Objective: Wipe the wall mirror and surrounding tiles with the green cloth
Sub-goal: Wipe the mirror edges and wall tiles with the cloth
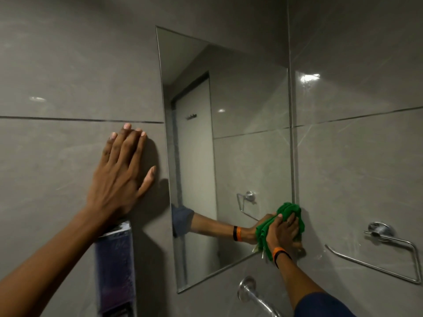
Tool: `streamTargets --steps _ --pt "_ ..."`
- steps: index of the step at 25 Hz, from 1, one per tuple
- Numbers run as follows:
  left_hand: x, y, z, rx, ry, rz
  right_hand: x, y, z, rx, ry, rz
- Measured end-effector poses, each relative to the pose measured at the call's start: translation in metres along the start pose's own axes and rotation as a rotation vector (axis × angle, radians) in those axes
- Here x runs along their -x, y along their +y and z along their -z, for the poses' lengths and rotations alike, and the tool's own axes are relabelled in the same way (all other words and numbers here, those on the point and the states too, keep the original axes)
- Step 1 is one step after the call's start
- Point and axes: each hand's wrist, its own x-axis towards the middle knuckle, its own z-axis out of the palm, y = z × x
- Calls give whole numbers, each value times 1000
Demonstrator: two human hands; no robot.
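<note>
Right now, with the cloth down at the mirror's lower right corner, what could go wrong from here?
1. The right hand presses the green cloth over the mirror edge; the bare edge could snag the cloth or nick a finger.
2. The towel ring sits just right of the cloth; a wide stroke may knock it.
3. The left hand is flat on the glossy tile and may leave prints or slip.
</note>
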Motion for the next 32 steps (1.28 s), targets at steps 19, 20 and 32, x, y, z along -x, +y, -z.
streamTargets --steps 19,20,32 --pt "3 4 7 -20 -76 16 231 4 -44 -52 -26 566" --pt "3 3 6 -25 -72 15 244 -3 -46 -47 -43 589" --pt "2 -2 7 43 33 44 225 -269 -16 -278 30 635"
